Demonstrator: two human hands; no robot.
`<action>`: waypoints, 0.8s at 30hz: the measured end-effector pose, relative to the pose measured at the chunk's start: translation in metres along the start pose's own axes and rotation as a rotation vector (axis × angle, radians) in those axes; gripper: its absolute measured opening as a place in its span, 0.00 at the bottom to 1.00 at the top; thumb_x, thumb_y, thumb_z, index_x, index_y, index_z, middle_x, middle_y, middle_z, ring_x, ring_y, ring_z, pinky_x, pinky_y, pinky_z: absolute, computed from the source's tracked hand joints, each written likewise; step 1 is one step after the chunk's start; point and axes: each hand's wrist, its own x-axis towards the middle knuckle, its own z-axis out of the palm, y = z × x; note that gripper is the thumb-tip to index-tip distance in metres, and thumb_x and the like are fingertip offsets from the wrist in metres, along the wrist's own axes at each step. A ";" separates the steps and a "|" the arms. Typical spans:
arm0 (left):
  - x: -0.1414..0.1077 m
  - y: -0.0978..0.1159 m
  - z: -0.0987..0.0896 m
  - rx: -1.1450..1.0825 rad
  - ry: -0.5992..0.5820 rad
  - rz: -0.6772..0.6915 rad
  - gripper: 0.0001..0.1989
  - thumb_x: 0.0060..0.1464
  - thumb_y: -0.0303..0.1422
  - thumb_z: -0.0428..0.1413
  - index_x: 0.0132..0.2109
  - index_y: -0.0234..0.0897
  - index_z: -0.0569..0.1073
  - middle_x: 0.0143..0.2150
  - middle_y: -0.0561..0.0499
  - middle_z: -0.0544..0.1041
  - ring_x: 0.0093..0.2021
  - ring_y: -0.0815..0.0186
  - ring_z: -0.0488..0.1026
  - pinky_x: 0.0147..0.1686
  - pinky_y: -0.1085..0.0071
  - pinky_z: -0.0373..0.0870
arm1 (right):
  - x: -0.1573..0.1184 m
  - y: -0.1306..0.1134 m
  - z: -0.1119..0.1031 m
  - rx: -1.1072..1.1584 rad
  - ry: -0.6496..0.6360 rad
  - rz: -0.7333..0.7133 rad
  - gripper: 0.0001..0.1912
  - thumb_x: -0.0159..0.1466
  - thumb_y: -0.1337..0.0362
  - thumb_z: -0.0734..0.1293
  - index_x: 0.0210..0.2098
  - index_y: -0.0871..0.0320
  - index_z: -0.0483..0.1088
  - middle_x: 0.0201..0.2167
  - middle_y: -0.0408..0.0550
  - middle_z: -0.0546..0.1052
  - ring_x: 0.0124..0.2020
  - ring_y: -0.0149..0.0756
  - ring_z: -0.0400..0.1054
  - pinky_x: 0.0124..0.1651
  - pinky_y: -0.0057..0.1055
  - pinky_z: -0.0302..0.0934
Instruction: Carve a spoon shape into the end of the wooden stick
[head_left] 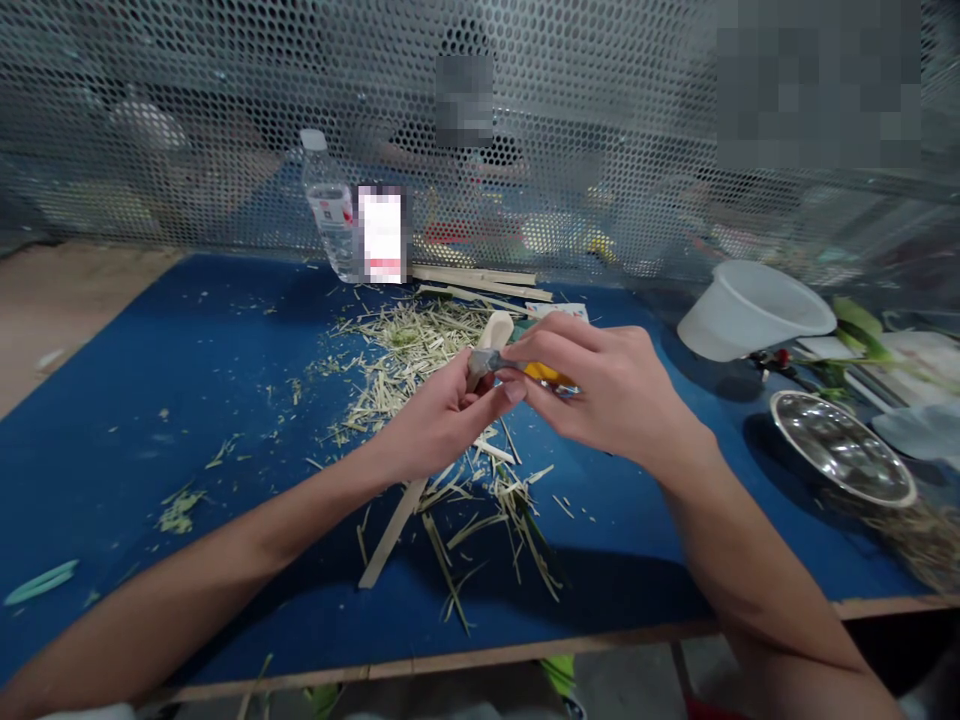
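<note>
A pale wooden or bamboo strip (pixel 496 328) with a widened, rounded upper end is held in my left hand (pixel 442 415), whose fingers close around it. Its flat lower length appears to run out below the wrist toward the table's front edge. In my right hand (pixel 600 385) is a knife (pixel 551 374) with a yellow handle, gripped near its grey metal end. That metal end meets the strip just under the rounded part, beside my left fingertips. Thin shavings (pixel 405 345) lie heaped behind and under both hands on the blue tabletop (pixel 247 380).
Against the perforated metal screen (pixel 600 120) stand a water bottle (pixel 330 215) and a blurred phone-like screen (pixel 382 235). Long strips (pixel 480 278) lie behind the shavings. To the right are a white plastic tub (pixel 750 310) and a metal bowl (pixel 844 450). A teal loop (pixel 41 582) lies far left.
</note>
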 end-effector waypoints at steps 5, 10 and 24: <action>0.003 -0.003 -0.002 0.024 -0.021 0.018 0.15 0.58 0.39 0.60 0.40 0.39 0.61 0.26 0.60 0.55 0.22 0.75 0.49 0.20 0.73 0.48 | -0.001 -0.002 0.001 -0.060 0.028 -0.017 0.09 0.68 0.60 0.63 0.38 0.56 0.74 0.34 0.43 0.80 0.26 0.26 0.68 0.26 0.27 0.50; 0.005 -0.004 -0.003 0.031 -0.043 0.021 0.16 0.58 0.39 0.59 0.36 0.40 0.59 0.24 0.61 0.54 0.20 0.75 0.49 0.19 0.73 0.46 | -0.002 -0.003 0.001 -0.135 0.047 -0.035 0.09 0.69 0.61 0.63 0.38 0.55 0.75 0.35 0.42 0.80 0.27 0.27 0.69 0.29 0.28 0.52; 0.006 0.001 -0.004 0.121 0.001 0.007 0.14 0.61 0.39 0.56 0.34 0.41 0.59 0.20 0.61 0.54 0.18 0.75 0.49 0.18 0.73 0.45 | -0.002 -0.005 0.005 -0.222 0.084 0.023 0.09 0.69 0.61 0.63 0.41 0.55 0.74 0.39 0.46 0.80 0.30 0.29 0.72 0.30 0.28 0.56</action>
